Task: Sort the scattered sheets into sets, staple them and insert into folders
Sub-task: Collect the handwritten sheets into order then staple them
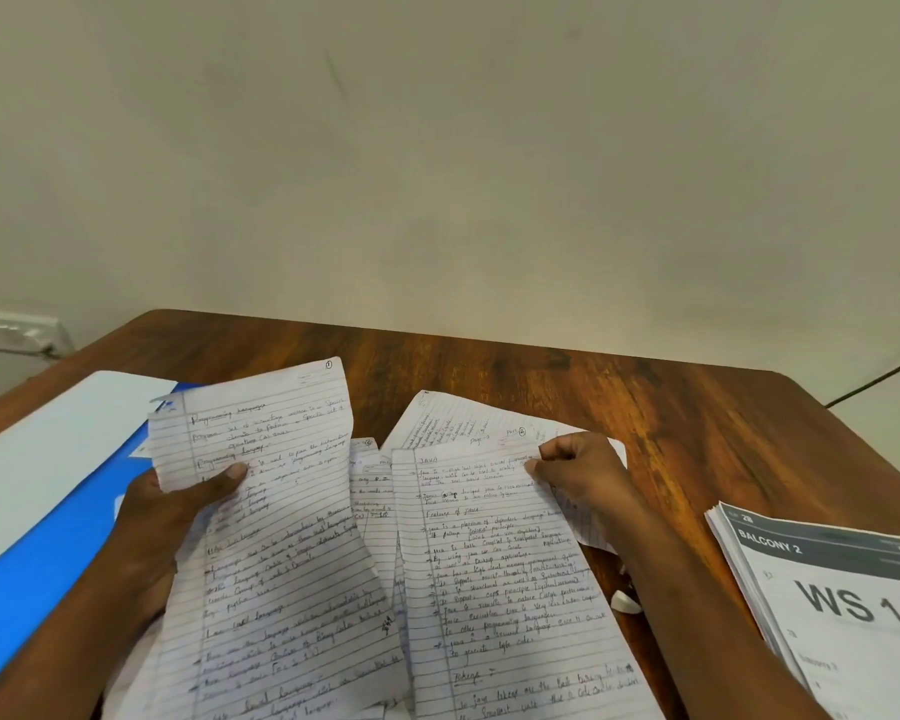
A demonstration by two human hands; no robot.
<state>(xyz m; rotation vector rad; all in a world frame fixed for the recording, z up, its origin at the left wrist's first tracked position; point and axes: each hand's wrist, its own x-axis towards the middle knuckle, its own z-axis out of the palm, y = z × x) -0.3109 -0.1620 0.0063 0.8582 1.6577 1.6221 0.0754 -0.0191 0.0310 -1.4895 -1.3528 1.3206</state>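
Note:
My left hand (178, 506) grips a lined handwritten sheet (276, 537) marked page 1, lifted off the wooden table with my thumb pressed on its upper left. My right hand (580, 472) pinches the top right corner of another handwritten sheet (500, 579) headed "Java". Between and under them lie more lined sheets (372, 491), and one sheet (453, 420) sticks out behind the Java page. A blue folder (48, 553) lies at the left under my left arm, with a white sheet (42, 454) on it.
A stack of printed papers (832, 605) reading "Balcony 2" and "WS 14" sits at the table's right edge. A small white scrap (625, 602) lies by my right forearm. Bare wooden table (645, 402) stretches behind to the wall. A wall socket (14, 332) is at far left.

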